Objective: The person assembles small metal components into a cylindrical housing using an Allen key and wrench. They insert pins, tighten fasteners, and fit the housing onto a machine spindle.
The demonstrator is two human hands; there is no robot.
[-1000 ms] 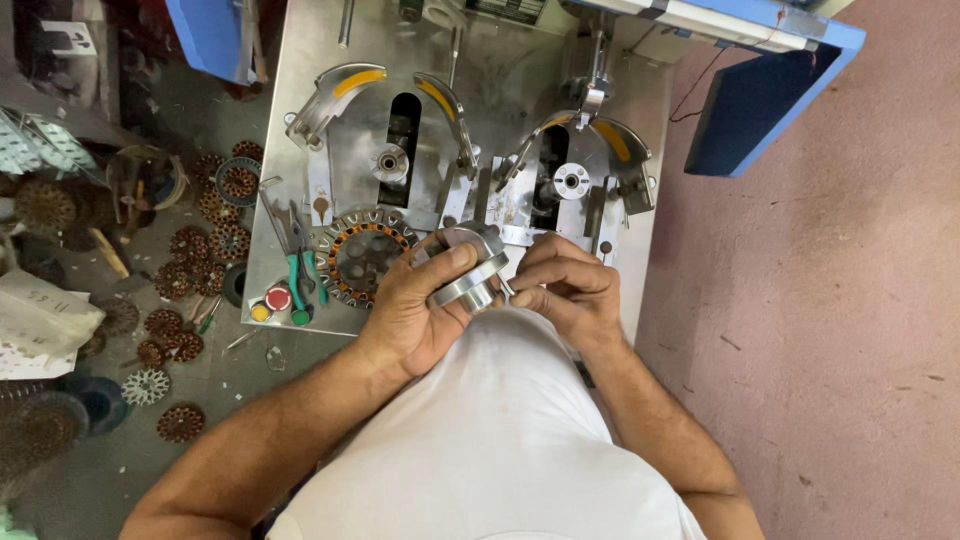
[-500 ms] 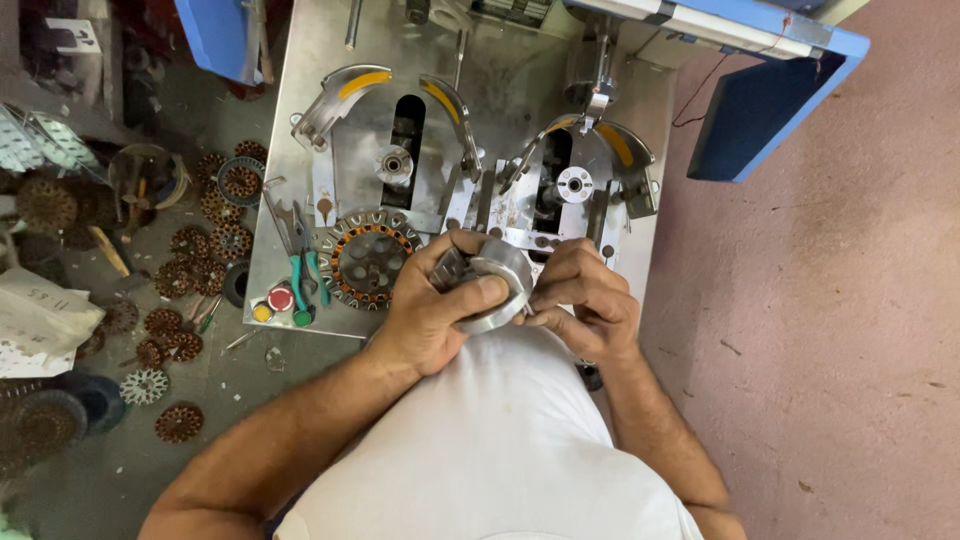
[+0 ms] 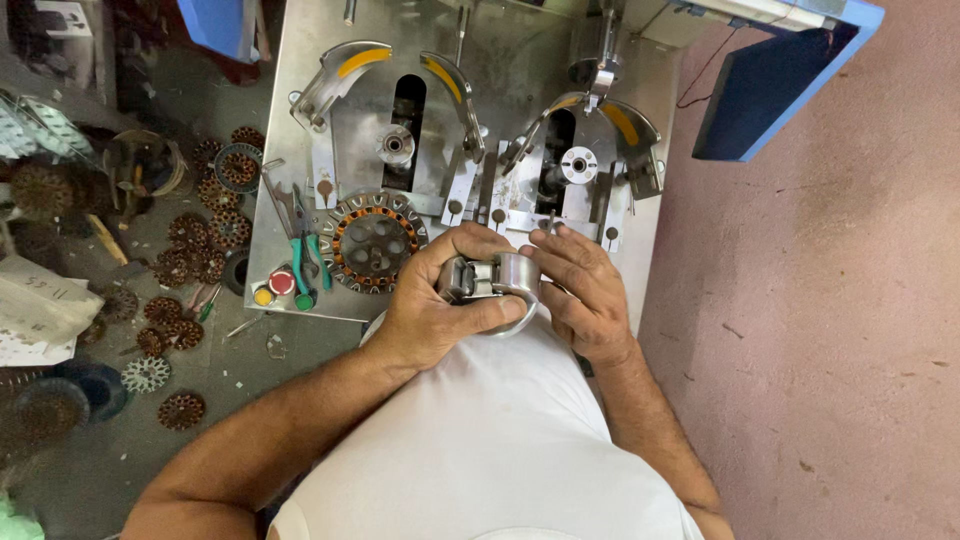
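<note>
Hands at frame centre share one small metal cylinder (image 3: 490, 280), left hand (image 3: 440, 300) wrapped around it, right hand (image 3: 580, 290) fingertips pinching its end; loose grip could drop it onto the steel machine plate (image 3: 290, 150).

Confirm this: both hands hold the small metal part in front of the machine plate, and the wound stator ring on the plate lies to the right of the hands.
Not quite. In the head view the left hand and right hand do hold the metal part, but the stator ring lies on the machine plate to their left.
</note>
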